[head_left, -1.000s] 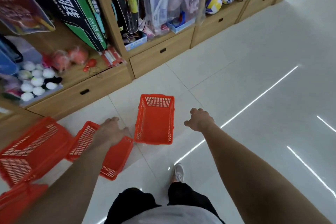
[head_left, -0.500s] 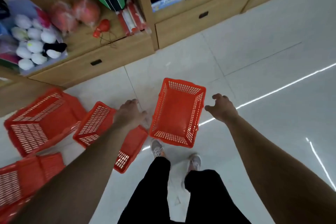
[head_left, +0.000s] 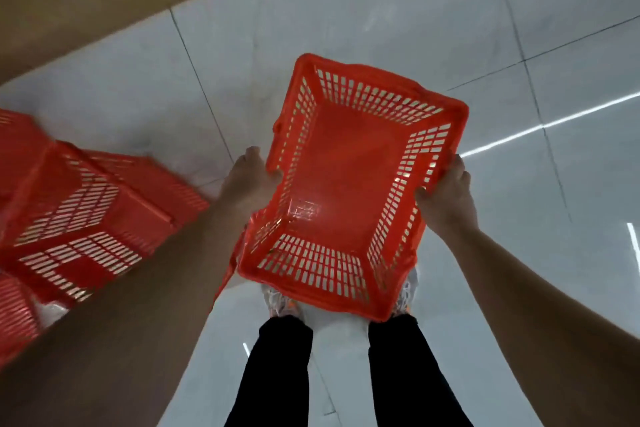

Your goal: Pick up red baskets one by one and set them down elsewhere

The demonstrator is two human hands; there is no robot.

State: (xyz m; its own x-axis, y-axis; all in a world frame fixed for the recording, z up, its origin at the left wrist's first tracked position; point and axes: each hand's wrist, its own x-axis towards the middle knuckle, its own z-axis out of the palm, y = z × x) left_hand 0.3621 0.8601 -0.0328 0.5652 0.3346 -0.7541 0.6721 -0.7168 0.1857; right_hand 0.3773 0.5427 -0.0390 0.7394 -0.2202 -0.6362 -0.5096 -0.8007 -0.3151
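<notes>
The red basket (head_left: 349, 177) is held between both hands over the tiled floor (head_left: 381, 10), above the shoes. Its left wall is gripped by the left hand (head_left: 251, 178), its right rim by the right hand (head_left: 445, 196) (fingers curled). Other red baskets (head_left: 86, 215) are seen to the left.

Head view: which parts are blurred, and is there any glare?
Head view: the baskets at left are smeared by motion blur; the held basket, left hand and right hand are fairly sharp; bright light streaks glare on the glossy floor; wide-angle bending shows in the tile lines.
</notes>
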